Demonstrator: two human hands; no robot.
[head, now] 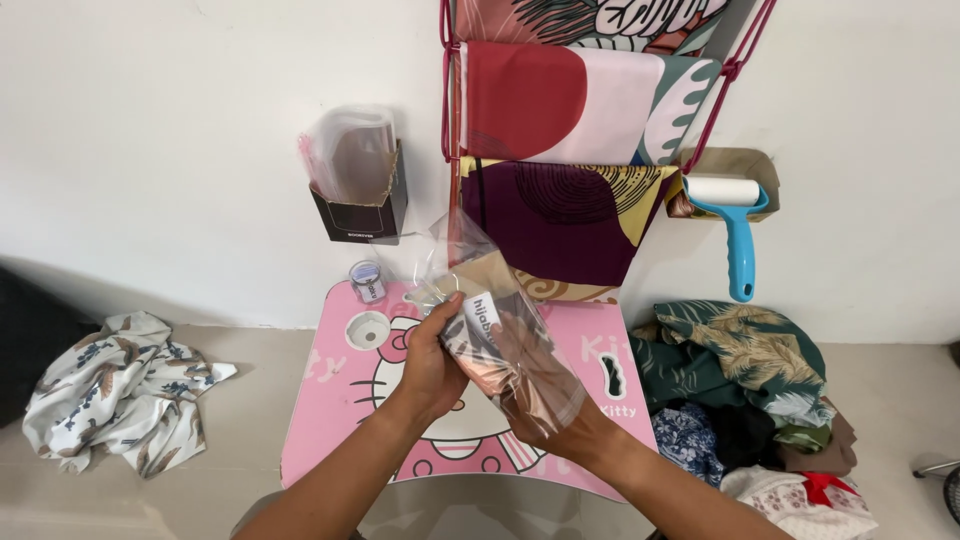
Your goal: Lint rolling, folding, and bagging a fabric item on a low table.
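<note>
A clear plastic bag (500, 330) with folded brown cloth inside is gripped by the left hand (432, 365) and the right hand (560, 415) above the pink counter (330, 400); a tape roll (367, 281) stands behind.

Two hands (432, 362), one clear bag (500, 330), one pink table (330, 400), one lint roller (735, 215), one tape roll (367, 281), one box (362, 215) of bags at upper left, three hanging cloths (580, 105), two cloth heaps (125, 390).
</note>
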